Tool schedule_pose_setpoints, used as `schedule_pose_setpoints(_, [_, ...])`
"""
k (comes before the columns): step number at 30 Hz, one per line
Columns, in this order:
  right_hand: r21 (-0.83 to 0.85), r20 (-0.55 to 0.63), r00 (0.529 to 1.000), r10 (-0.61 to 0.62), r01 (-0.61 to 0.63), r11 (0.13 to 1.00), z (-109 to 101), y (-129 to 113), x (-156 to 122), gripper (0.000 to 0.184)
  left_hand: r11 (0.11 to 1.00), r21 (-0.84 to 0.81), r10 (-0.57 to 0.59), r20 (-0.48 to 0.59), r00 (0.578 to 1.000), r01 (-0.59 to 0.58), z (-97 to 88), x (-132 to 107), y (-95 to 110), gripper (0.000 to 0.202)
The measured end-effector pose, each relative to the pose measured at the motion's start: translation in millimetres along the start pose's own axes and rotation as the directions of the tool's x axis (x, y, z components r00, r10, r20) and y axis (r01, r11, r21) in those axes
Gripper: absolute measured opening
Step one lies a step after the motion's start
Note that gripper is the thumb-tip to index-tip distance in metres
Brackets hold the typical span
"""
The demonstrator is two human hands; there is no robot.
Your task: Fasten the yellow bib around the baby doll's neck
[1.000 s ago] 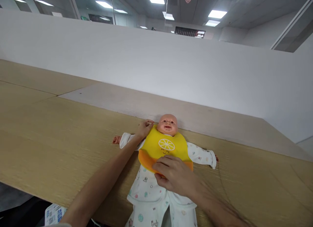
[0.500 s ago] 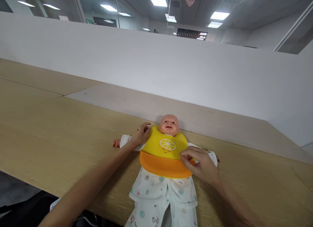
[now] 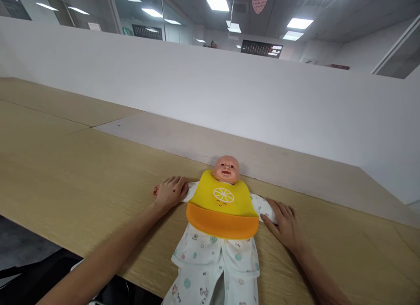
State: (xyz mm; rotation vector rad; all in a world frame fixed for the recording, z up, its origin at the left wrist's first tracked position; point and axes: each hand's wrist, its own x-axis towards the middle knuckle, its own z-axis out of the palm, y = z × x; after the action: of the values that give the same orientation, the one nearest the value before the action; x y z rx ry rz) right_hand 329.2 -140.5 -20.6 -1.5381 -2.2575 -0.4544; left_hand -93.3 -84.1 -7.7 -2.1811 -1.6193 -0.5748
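A baby doll (image 3: pixel 226 170) lies face up, dressed in a white printed outfit (image 3: pixel 215 261). Over its chest is a yellow bib (image 3: pixel 226 187) with a white citrus slice and a smiling face; an orange catch pocket (image 3: pixel 222 222) runs along the bottom. My left hand (image 3: pixel 172 191) is curled over the doll's arm on the left, with the doll's small hand showing past it. On the other side, my right hand (image 3: pixel 286 222) is around the opposite sleeve (image 3: pixel 262 206), thumb below and fingers above, hiding that arm's end.
The doll lies on a wooden table (image 3: pixel 98 173). Behind it a pale grey strip (image 3: pixel 183 132) meets a white partition wall (image 3: pixel 213 86) topped by glass. Dark items (image 3: pixel 42 274) sit below the table's near edge at lower left.
Both hands have moved outward from the bib onto the doll's arms, the left one to the left and the right one to the right. The bib stays on the chest.
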Motion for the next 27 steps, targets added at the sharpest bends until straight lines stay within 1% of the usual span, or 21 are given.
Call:
schedule_pose_setpoints(3, [-0.023, -0.007, 1.000, 0.030, -0.030, 0.999, 3.9, 5.0, -2.8, 0.041, 1.000, 0.007, -0.003, -0.010, 1.000, 0.003, 0.8, 0.4, 0.7, 0.029])
schedule_pose_setpoints(6, [-0.031, -0.007, 0.999, 0.048, -0.049, 0.998, 6.5, 9.2, -4.7, 0.039, 1.000, 0.008, -0.015, -0.019, 1.000, 0.016, 2.4, 0.7, 0.5, 0.030])
schedule_pose_setpoints(10, [-0.016, -0.021, 0.999, 0.033, -0.034, 0.999, 5.8, 10.8, -4.1, 0.038, 1.000, 0.004, -0.021, -0.029, 0.999, 0.021, 1.7, 2.0, 0.3, 0.029])
schedule_pose_setpoints(12, [-0.033, -0.057, 0.998, 0.017, -0.019, 0.999, 3.4, 9.2, -3.1, 0.039, 1.000, -0.003, -0.010, -0.059, 0.998, 0.010, -0.9, 1.7, 1.5, 0.024])
schedule_pose_setpoints(14, [-0.057, -0.124, 0.992, -0.001, -0.006, 0.998, 0.0, 4.4, -1.8, 0.041, 0.999, -0.033, 0.035, -0.119, 0.992, -0.039, -4.1, 0.0, 3.9, 0.017])
schedule_pose_setpoints(15, [-0.059, -0.158, 0.987, -0.015, 0.005, 0.998, -1.9, 0.3, -0.9, 0.042, 0.995, -0.059, 0.075, -0.151, 0.986, -0.085, -5.4, -1.3, 5.5, 0.017])
schedule_pose_setpoints(17, [-0.037, -0.193, 0.980, -0.046, 0.040, 0.999, -5.6, -11.3, 1.0, 0.043, 0.968, -0.124, 0.192, -0.192, 0.962, -0.217, -6.8, -4.4, 9.0, 0.027])
schedule_pose_setpoints(19, [0.011, -0.175, 0.981, -0.080, 0.083, 0.996, -8.6, -26.2, 3.3, 0.047, 0.920, -0.179, 0.310, -0.212, 0.927, -0.349, -7.0, -7.0, 12.0, 0.036])
schedule_pose_setpoints(21, [0.082, -0.133, 0.984, -0.118, 0.130, 0.988, -10.6, -41.5, 5.9, 0.051, 0.874, -0.218, 0.390, -0.221, 0.894, -0.435, -7.2, -8.5, 13.8, 0.035])
schedule_pose_setpoints(23, [0.172, -0.099, 0.983, -0.156, 0.171, 0.970, -12.0, -53.7, 8.1, 0.051, 0.841, -0.253, 0.429, -0.225, 0.875, -0.478, -9.0, -9.3, 14.5, 0.032])
schedule_pose_setpoints(25, [0.246, -0.101, 0.979, -0.175, 0.195, 0.950, -13.0, -61.0, 9.3, 0.043, 0.812, -0.303, 0.448, -0.224, 0.866, -0.499, -12.4, -10.1, 15.5, 0.030])
schedule_pose_setpoints(27, [0.299, -0.133, 0.976, -0.174, 0.207, 0.932, -13.6, -63.7, 9.1, 0.034, 0.789, -0.357, 0.446, -0.225, 0.866, -0.500, -16.4, -11.3, 17.6, 0.026])
